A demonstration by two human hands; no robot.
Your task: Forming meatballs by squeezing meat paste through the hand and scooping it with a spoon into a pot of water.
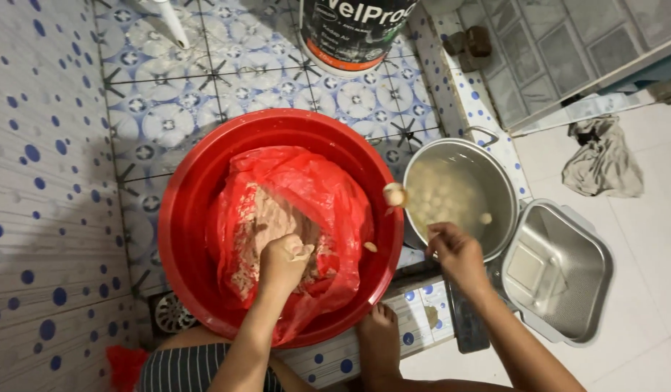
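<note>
Two hands: left (283, 263) in paste (266, 225), right (455, 250) maybe empty.

A grey rag (604, 160) lies near a square steel pan (567, 279).

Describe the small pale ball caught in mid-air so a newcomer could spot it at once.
Start at the big red basin on the tiled floor, then look to the round metal pot on its right. The ball hangs over the gap between their rims, above the right hand. Unlike the balls in the pot's water, it is airborne.
</note>
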